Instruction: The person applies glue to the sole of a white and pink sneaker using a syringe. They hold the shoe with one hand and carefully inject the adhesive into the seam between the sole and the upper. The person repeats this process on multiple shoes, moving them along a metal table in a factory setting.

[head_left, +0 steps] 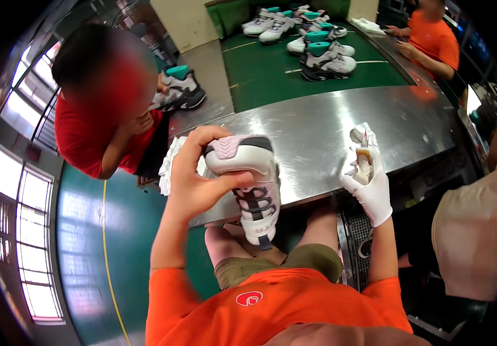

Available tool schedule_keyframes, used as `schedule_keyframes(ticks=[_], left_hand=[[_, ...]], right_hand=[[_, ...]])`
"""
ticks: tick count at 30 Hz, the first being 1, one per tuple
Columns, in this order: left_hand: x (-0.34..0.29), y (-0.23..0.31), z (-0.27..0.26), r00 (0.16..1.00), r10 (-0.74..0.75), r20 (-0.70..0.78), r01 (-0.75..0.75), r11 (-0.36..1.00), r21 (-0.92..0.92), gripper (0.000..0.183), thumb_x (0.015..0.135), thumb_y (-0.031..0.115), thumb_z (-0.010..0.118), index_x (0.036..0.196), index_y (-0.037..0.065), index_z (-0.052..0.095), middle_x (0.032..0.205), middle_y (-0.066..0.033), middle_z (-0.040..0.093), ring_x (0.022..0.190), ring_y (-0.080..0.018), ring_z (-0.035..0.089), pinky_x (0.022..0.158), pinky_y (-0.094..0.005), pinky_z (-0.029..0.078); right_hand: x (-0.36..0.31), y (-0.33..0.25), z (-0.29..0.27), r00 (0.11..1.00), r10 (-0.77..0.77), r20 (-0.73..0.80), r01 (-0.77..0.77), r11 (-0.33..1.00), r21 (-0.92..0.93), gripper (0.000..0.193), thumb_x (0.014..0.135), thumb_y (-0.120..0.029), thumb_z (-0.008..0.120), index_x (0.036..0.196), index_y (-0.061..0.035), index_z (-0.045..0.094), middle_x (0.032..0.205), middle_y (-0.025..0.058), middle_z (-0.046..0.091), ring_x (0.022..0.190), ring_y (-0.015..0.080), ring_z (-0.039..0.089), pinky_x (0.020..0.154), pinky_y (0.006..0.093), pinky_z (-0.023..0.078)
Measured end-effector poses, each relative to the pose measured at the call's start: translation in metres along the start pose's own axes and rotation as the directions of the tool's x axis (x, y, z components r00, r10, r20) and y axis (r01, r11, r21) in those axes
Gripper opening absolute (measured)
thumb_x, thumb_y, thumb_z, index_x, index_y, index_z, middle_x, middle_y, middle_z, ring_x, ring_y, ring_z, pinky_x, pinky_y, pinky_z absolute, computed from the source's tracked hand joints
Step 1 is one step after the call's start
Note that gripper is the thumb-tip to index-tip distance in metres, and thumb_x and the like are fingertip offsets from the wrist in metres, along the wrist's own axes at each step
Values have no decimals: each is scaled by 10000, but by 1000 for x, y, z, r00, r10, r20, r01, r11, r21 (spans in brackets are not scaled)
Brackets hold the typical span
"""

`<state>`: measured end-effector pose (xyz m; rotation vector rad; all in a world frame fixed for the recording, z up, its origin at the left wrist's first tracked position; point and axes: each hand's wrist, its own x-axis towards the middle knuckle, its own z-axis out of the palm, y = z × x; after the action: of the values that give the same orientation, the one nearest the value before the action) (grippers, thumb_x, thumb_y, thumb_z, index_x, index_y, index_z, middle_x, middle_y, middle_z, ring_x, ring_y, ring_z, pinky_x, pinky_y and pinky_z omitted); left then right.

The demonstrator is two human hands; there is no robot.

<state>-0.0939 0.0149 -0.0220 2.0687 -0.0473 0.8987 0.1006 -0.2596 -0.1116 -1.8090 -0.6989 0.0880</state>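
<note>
My bare left hand (193,179) grips a white sneaker (252,184) with grey and black straps, toe pointing away and sole tilted up, held over the near edge of a steel worktable (329,124). My right hand (369,184) wears a white glove and is closed around a small tool with a brownish body and a thin tip (364,154), held upright to the right of the shoe and apart from it.
A white cloth (170,164) lies on the table by my left hand. Several sneakers (317,49) stand on a green conveyor belt (260,75) beyond. A person in red (104,109) works at left with a shoe (179,89); another in orange (433,40) at far right.
</note>
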Motion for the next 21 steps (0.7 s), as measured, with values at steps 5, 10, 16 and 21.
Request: schedule_keyframes(ticks=[5, 10, 16, 21], left_hand=[[-7, -23, 0, 983, -183, -5, 178, 962, -208, 723, 756, 319, 864, 1296, 17, 489, 1190, -85, 585, 1106, -162, 556, 968, -304, 434], [9, -24, 7, 988, -23, 151, 25, 1000, -16, 626, 881, 467, 698, 1293, 25, 535, 1212, -106, 572, 1144, -222, 540, 1009, -352, 401], [33, -21, 16, 985, 56, 160, -65, 996, 53, 522, 922, 438, 625, 1219, 10, 595, 1189, -135, 585, 1143, -261, 555, 1012, -357, 402], [41, -25, 20, 988, 43, 147, -48, 998, 34, 484, 927, 397, 616, 1216, 8, 602, 1168, -126, 598, 1123, -254, 569, 1002, -342, 409]], right_hand=[[3, 12, -10, 946, 309, 96, -313, 949, 40, 581, 751, -210, 825, 1226, 2, 567, 838, 45, 624, 572, 71, 535, 501, 228, 451], [6, -33, -24, 924, 280, 260, -362, 860, 360, 536, 875, -300, 647, 1227, 85, 525, 767, 141, 633, 572, 221, 638, 471, 279, 511], [24, -84, -20, 847, -337, 411, -169, 562, 810, 1122, 536, -678, 799, 1219, 153, 482, 876, 248, 629, 700, 302, 668, 531, 350, 559], [43, -89, 2, 746, -522, 413, -217, 396, 892, 1228, 459, -687, 848, 1250, 171, 468, 879, 248, 642, 733, 309, 675, 564, 353, 563]])
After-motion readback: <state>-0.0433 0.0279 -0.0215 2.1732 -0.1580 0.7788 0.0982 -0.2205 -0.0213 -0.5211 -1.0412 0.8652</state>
